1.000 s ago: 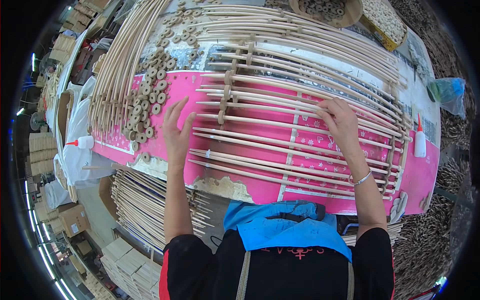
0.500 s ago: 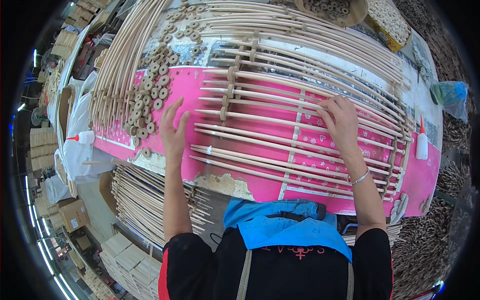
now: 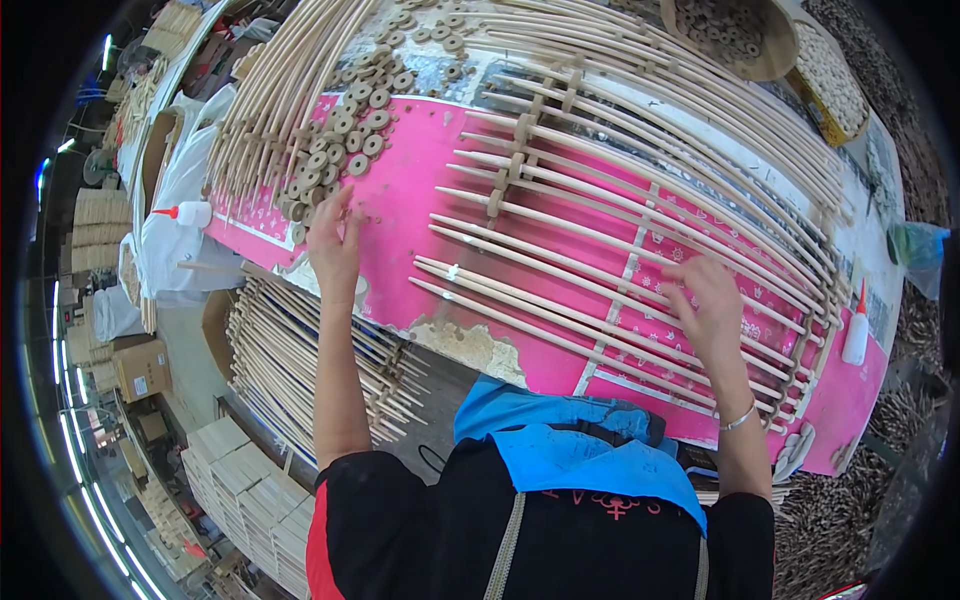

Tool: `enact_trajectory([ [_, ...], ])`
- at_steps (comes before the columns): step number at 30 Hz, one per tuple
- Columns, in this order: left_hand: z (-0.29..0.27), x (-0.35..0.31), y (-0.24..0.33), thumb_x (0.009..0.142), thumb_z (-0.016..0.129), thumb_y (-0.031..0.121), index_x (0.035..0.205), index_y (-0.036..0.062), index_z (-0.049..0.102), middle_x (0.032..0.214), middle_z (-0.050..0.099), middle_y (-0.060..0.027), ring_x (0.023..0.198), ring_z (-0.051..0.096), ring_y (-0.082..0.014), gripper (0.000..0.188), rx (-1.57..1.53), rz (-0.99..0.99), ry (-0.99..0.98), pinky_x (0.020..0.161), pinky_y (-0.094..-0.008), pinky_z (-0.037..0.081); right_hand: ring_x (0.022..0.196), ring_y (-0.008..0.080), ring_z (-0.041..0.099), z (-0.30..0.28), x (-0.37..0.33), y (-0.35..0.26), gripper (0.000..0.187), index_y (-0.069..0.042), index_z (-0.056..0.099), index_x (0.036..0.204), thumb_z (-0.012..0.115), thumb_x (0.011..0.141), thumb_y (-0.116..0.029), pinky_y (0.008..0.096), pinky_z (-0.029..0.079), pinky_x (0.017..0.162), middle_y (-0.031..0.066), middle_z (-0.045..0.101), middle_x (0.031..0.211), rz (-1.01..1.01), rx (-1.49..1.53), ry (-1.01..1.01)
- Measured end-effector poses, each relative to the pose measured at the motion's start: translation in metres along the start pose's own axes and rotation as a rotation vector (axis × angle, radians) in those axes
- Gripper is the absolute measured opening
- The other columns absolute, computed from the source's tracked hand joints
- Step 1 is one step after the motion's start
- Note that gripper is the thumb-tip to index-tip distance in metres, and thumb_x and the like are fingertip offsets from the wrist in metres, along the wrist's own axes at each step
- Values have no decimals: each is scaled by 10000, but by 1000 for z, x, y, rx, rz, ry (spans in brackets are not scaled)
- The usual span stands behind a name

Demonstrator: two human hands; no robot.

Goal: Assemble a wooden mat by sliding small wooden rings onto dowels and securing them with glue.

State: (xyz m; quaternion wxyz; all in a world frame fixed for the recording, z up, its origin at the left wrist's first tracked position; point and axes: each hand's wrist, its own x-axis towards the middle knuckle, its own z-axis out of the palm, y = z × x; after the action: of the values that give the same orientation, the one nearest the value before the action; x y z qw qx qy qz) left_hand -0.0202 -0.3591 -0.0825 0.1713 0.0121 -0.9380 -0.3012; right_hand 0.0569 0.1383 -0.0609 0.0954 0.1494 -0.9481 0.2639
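Note:
My left hand reaches to the near end of a heap of brown wooden discs with centre holes. Its thumb stands apart from the fingers, and no disc can be made out in it. Over a row of long pale wooden rods lies my right hand, its thumb and forefinger curled about one wooden rod. How firmly they close is unclear. Brown discs stand on edge along the upper rods near their left ends. Another line of discs crosses the rods near their right ends.
A pink printed sheet covers the table's near part. White glue bottles with red tips lie at the left and right. A bowl of discs and a yellow box of pale pieces stand far right. Rods are stacked below the left edge.
The view has shifted. My left hand has moved up to the disc heap from the bare pink sheet. My right hand has moved nearer me, from one rod to a lower one.

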Motion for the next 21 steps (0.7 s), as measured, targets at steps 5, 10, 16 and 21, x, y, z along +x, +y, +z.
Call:
enact_trajectory([
  [5, 8, 22, -12, 919, 719, 117, 1330, 88, 685, 1257, 694, -127, 1125, 672, -345, 413, 268, 48, 123, 953, -449, 527, 901, 303, 652, 12, -14, -5, 162, -38, 742, 974, 794, 862, -142, 429, 504, 805, 101, 673, 947, 31, 14, -65],
  [10, 22, 46, -15, 924, 741, 191, 1312, 104, 692, 1197, 686, -109, 1064, 676, -338, 401, 285, -11, 24, 909, -456, 527, 875, 289, 641, 11, -13, -5, 144, -35, 749, 937, 797, 856, -143, 429, 499, 775, 93, 664, 918, 2, 25, -69],
  [16, 31, 59, -18, 911, 760, 225, 1214, 93, 708, 1103, 686, -109, 1020, 669, -331, 335, 418, 13, 32, 890, -455, 520, 860, 285, 642, 12, -12, -9, 136, -37, 715, 955, 784, 864, -112, 420, 500, 751, 97, 658, 909, 17, 60, -101],
  [21, 28, 35, 13, 990, 728, 247, 1279, 49, 702, 1134, 739, -32, 1031, 671, -146, 351, -675, -346, -100, 876, -328, 502, 811, 277, 684, 13, -18, -12, 121, -14, 685, 993, 753, 899, -48, 370, 537, 700, 117, 676, 917, 205, 278, -31],
])
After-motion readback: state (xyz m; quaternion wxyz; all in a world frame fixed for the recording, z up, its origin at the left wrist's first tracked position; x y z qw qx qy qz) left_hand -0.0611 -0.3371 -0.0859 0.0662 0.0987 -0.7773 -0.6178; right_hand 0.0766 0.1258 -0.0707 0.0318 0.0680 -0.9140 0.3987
